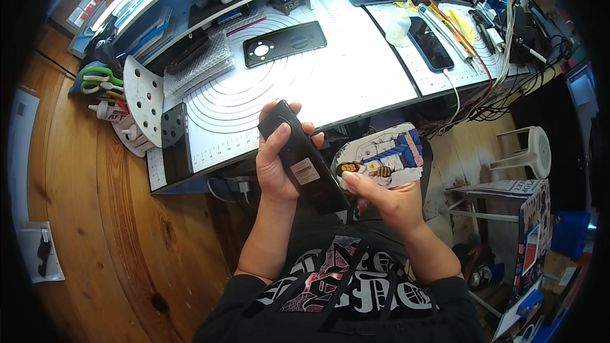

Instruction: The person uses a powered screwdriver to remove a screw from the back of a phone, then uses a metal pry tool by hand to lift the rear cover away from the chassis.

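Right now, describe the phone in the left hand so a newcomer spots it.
Find the white desktop; by its front edge is the left hand. It holds a slim dark phone. Unlike the black case on the desktop, this bears a pale rectangular label.

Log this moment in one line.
left hand: holds white-labelled black smartphone | right hand: holds illustrated cutout | work mat: black phone case

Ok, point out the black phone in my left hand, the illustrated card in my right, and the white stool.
Black phone (300, 152): head view, dark surface near its middle.
Illustrated card (381, 151): head view, middle of its printed face.
White stool (540, 152): head view, its seat.
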Demonstrator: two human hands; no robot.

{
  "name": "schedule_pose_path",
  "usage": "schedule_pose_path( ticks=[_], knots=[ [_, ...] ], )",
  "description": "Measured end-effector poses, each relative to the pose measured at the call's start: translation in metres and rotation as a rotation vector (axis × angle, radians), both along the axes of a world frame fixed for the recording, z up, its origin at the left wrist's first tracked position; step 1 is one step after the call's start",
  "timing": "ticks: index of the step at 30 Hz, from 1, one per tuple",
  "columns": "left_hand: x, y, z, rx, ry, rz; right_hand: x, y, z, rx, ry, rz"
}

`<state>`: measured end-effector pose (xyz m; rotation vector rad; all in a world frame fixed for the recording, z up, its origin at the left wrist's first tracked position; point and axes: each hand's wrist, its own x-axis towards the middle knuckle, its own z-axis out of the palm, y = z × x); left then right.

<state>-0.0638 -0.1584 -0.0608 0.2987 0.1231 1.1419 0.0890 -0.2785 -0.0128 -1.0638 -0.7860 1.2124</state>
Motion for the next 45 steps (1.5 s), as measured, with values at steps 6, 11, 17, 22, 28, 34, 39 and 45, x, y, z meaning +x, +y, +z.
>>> schedule_pose_path(
  ticks=[6, 11, 17, 22, 28, 34, 39, 45],
  knots=[
    [0.001, 0.003, 0.002, -0.002, -0.016, -0.012, 0.001, -0.003, -0.001, -0.05, -0.033, 0.046],
    [0.001, 0.003, 0.001, 0.02, 0.006, -0.024, 0.002, -0.003, -0.005, -0.053, -0.047, 0.024],
    [0.002, 0.001, 0.001, 0.008, 0.037, -0.041, -0.001, 0.004, -0.008, -0.024, -0.062, 0.01],
    [0.0, 0.002, 0.003, 0.001, 0.039, -0.06, -0.003, 0.007, -0.008, -0.048, -0.045, 0.006],
    [0.001, 0.003, 0.006, -0.009, 0.058, -0.069, -0.006, 0.013, -0.009, -0.038, -0.046, -0.02],
    [0.001, 0.002, 0.003, 0.018, 0.088, -0.079, -0.006, 0.017, -0.008, -0.065, -0.052, -0.037],
    [0.005, -0.001, 0.009, -0.019, 0.131, -0.045, -0.007, 0.021, -0.009, -0.043, -0.088, -0.063],
    [0.002, -0.001, 0.009, -0.019, 0.118, -0.092, -0.009, 0.027, -0.007, -0.032, -0.083, -0.065]
  ],
)
